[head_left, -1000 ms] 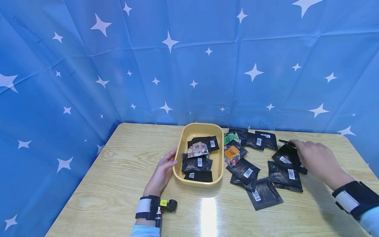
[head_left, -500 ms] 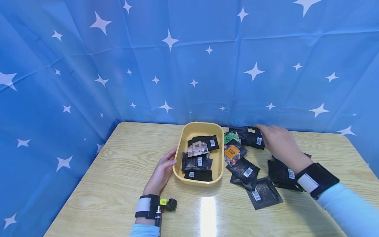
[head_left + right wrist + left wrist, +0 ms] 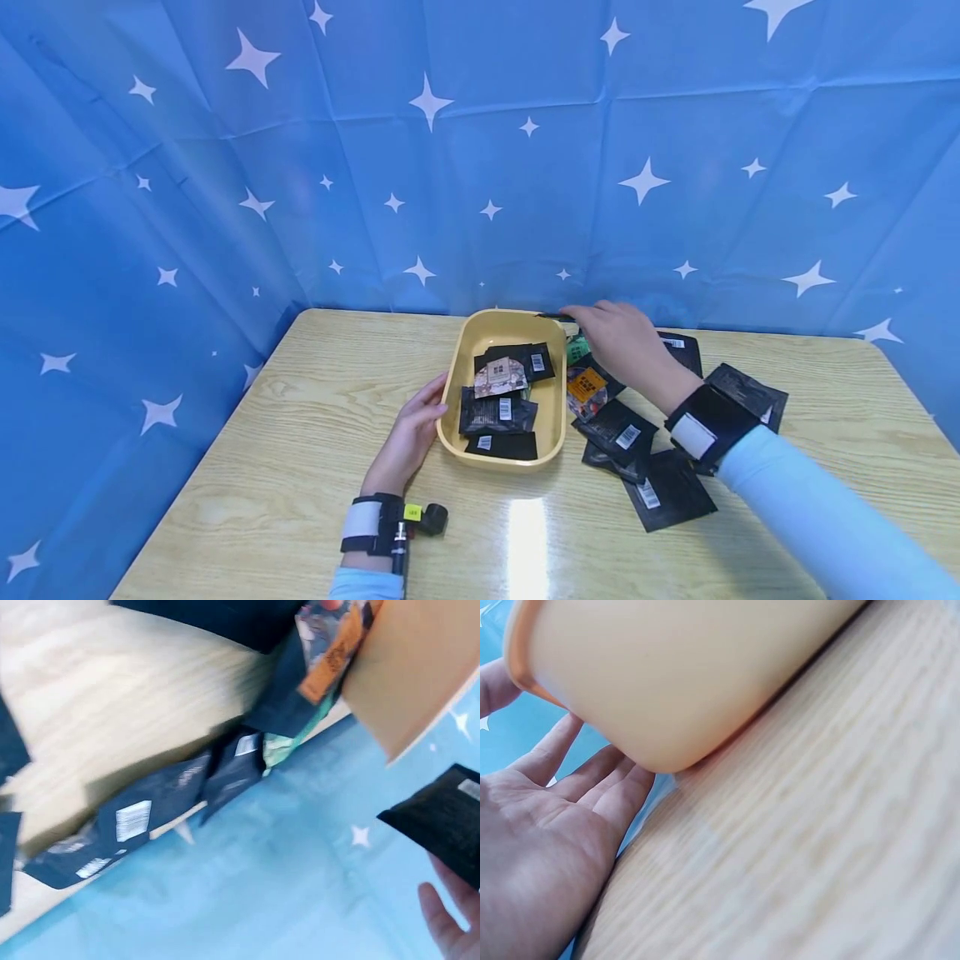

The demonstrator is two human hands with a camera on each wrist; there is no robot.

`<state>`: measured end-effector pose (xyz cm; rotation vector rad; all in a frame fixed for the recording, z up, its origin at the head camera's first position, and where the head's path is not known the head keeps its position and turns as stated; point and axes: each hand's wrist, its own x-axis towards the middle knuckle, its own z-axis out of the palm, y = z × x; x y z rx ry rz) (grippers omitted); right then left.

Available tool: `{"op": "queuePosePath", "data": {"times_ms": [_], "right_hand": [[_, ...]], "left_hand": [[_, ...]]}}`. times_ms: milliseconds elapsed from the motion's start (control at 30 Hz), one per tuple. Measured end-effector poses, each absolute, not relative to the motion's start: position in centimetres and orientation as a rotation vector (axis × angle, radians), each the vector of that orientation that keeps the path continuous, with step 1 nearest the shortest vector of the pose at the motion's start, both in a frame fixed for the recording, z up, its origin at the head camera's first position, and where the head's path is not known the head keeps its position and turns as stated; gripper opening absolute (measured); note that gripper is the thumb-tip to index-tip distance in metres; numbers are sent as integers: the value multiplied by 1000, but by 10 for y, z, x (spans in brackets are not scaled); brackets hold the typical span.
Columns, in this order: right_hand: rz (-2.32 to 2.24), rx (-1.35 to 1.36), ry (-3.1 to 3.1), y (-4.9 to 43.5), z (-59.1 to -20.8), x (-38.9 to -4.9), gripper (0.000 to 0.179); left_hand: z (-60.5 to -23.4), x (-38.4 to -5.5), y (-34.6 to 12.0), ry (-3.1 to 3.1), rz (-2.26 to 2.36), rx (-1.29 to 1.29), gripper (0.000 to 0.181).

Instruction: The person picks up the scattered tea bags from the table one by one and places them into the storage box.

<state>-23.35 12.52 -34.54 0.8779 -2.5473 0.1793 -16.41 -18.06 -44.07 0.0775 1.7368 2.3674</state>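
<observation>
In the head view, a yellow plastic bin (image 3: 558, 442) stands on the table holding several black sachets and one with a pinkish label (image 3: 501, 377). My left hand (image 3: 411, 429) rests against its left side, thumb at the rim. The left wrist view shows these extended fingers (image 3: 604, 776) touching the bin's outer wall. My right hand (image 3: 622, 342) pinches a black sachet (image 3: 442, 817) at the bin's far right corner. Seen edge-on in the head view, this sachet overlaps the rim; a white label shows on it in the right wrist view.
Right of the bin lie several sachets, among them an orange-labelled one (image 3: 587, 386), a green-labelled one (image 3: 577, 350) and a black one (image 3: 670, 492) nearest me. Others lie partly under my right forearm. A blue star-patterned cloth (image 3: 487, 150) hangs behind the wooden table (image 3: 300, 467).
My right hand has carried the sachet leftward from the right-hand pile, past the sachets at the back, to the bin's far right rim. The left hand and the bin have stayed in place.
</observation>
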Motion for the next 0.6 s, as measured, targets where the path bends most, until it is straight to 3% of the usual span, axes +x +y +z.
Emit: {"op": "queuePosePath", "data": {"times_ms": [600], "right_hand": [[-102, 1183, -2637, 64, -350, -252, 38]], "left_hand": [[-440, -165, -182, 1745, 2346, 55, 61]]}}
